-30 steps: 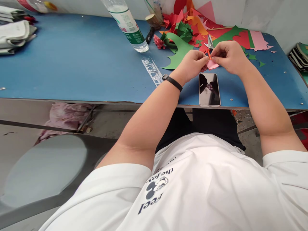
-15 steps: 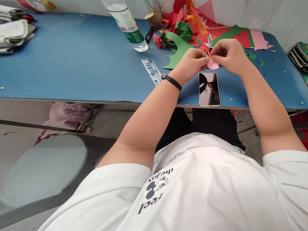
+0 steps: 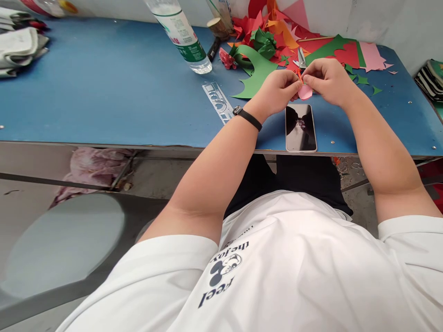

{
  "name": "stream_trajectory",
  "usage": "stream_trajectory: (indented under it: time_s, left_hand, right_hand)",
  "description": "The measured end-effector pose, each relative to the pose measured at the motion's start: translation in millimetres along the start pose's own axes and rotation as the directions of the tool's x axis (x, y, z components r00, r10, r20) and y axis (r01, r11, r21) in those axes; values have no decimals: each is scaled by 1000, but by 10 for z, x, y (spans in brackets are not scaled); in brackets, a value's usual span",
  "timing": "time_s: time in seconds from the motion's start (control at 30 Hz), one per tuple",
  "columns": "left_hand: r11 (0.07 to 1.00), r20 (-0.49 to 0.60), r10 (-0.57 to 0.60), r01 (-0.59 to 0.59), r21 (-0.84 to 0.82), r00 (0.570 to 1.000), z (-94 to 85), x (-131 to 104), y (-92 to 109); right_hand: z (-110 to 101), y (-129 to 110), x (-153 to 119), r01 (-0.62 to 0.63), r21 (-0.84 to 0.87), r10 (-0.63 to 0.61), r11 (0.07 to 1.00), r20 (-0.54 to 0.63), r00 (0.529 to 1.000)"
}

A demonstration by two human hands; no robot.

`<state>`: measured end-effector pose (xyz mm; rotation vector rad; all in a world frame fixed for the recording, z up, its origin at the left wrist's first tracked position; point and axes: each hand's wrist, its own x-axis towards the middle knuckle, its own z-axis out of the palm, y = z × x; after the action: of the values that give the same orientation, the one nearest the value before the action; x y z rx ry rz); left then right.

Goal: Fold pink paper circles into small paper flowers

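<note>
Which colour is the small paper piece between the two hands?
Pink, seen best in the head view.

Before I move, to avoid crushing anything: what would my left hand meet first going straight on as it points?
Probably your right hand, its fingertips close ahead of your left hand beside the pink paper piece, though depth is unclear.
</note>
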<state>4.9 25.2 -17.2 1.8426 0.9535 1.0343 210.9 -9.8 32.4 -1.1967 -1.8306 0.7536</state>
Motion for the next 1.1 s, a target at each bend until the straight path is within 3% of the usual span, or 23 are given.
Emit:
stream_trajectory:
  time_s: [0.2,0.5,0.7,0.83,1.1]
  left_hand:
    - [996,-29,40,-37,81,999,20,-1,19]
    - [999,-14,44,-45,-26,999,41,-8,0]
    - [999,0,8,-8,-54,1000,40,13,-30]
    - [999,-21,-17,16,-49,1000,51,-17,52]
    - [991,-52,-57,51,-123,997,67,-41,86]
  right_hand:
    - [-30,-139,-66,-68,-129,83,989,118,990]
    - [-4,-22,-41,-112,78,105,991,92,990]
    - [-22,-14,-52,-34,-29,36,999,71,997]
    - [-28,-59,-62,-55,-74,60,996,66,996]
    - [-6,-9,-47,-68,-1,67,998,58,996]
